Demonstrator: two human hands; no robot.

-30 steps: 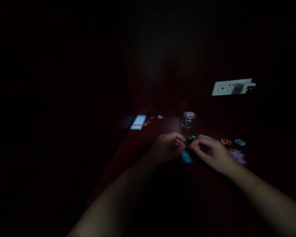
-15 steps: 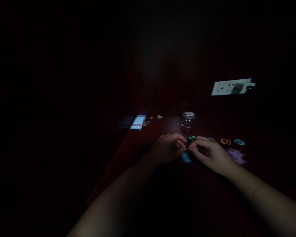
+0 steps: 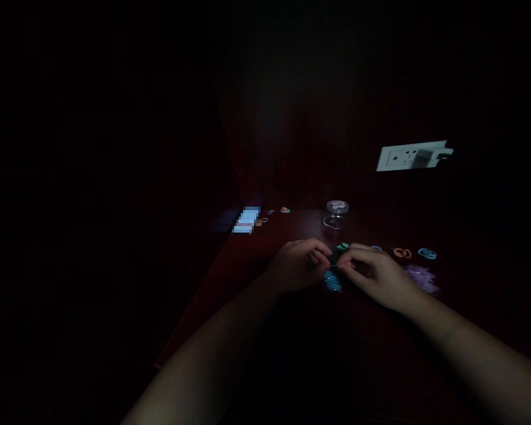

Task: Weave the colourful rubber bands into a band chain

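My left hand (image 3: 298, 265) and my right hand (image 3: 371, 268) face each other low over the dark table. Both pinch a thin green strand (image 3: 333, 265), which runs taut across the small gap between the fingertips. Its exact kind is too small and dim to make out. Just below it lies a pile of small shiny blue pieces (image 3: 333, 281). Behind the fingers sits a green loop-like item (image 3: 343, 247). A heap of pale purple pieces (image 3: 420, 278) lies beside my right wrist, partly covered by it.
Behind my hands stands a clear lidded jar (image 3: 336, 217). Orange rings (image 3: 402, 253) and blue rings (image 3: 427, 254) lie to the right. A lit phone (image 3: 246, 220) rests at the left table edge, near a small pink-and-teal item (image 3: 285, 210). A wall socket (image 3: 411, 156) holds a plug.
My fingertips have drawn slightly apart, so more of the green strand shows between them. The whole view has shifted a little; the other things stay in place.
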